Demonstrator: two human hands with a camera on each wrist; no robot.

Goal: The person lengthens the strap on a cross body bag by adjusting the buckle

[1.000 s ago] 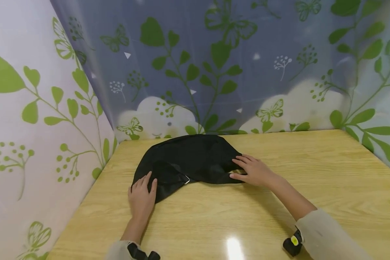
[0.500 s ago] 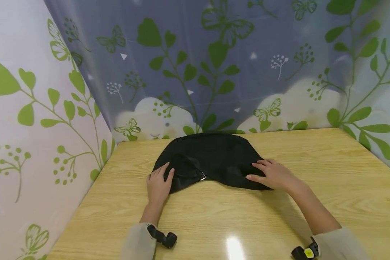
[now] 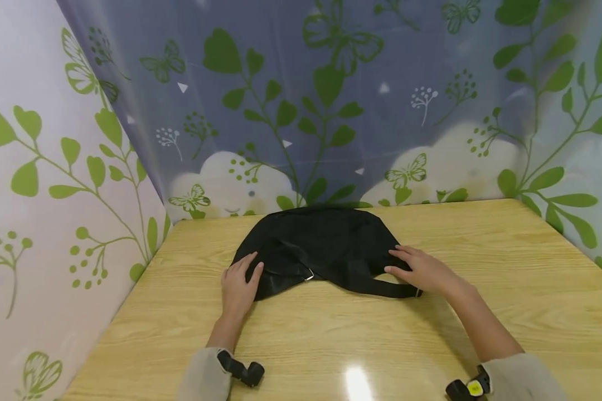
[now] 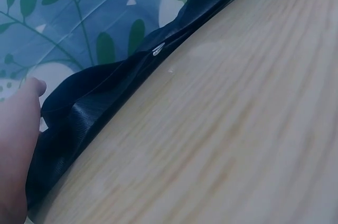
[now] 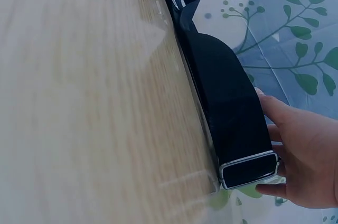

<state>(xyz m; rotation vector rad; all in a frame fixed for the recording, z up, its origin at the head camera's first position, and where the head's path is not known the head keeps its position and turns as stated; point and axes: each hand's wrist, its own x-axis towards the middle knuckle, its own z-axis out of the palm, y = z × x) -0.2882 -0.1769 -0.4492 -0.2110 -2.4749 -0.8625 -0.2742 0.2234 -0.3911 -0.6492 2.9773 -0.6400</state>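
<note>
A black fabric bag (image 3: 326, 239) with a strap lies on the table in the head view. My left hand (image 3: 238, 287) rests on its left end, fingers fairly straight and thumb apart. At the other end, my right hand (image 3: 423, 270) touches the bag with extended fingers, just above the strap (image 3: 386, 288). A metal buckle (image 3: 309, 274) shows on the front edge. In the right wrist view, a metal slider (image 5: 248, 171) sits at the strap's end, and the strap partly hides my fingers. The left wrist view shows only part of my left hand (image 4: 16, 155) beside the bag.
The bag lies on a light wood table (image 3: 301, 340). Behind it hangs a blue cloth (image 3: 261, 111) printed with leaves and butterflies. A pale patterned cloth (image 3: 45, 234) closes off the left side. Small black cameras (image 3: 251, 374) are strapped to both wrists.
The bag and both hands have shifted to the right. The strap by my right hand now stands apart from the bag body, with a gap between. The head view has turned slightly.
</note>
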